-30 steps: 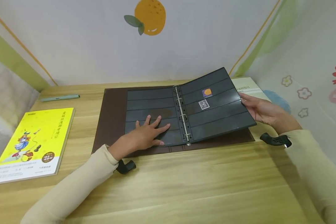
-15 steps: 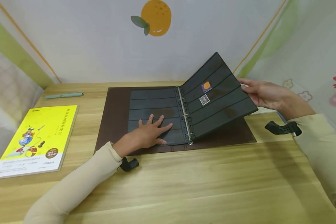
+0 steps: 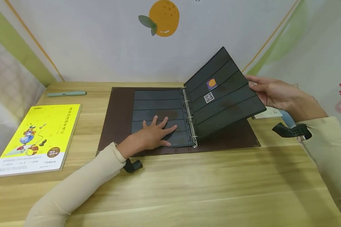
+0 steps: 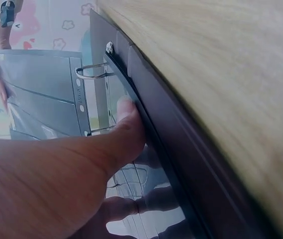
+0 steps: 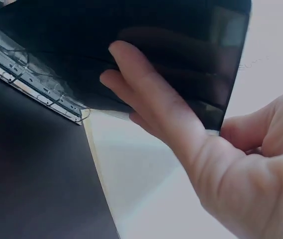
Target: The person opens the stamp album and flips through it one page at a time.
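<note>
Binder page lifted.
Right hand [image 3: 275,93] pinches the raised page [image 3: 224,94] by its outer edge; left hand [image 3: 152,135], fingers flat, presses the left page [image 3: 156,104].

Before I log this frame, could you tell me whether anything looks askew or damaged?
Nothing looks damaged. The black page stands tilted only because the right hand holds its edge; the left hand lies flat on the binder's left pages.
</note>
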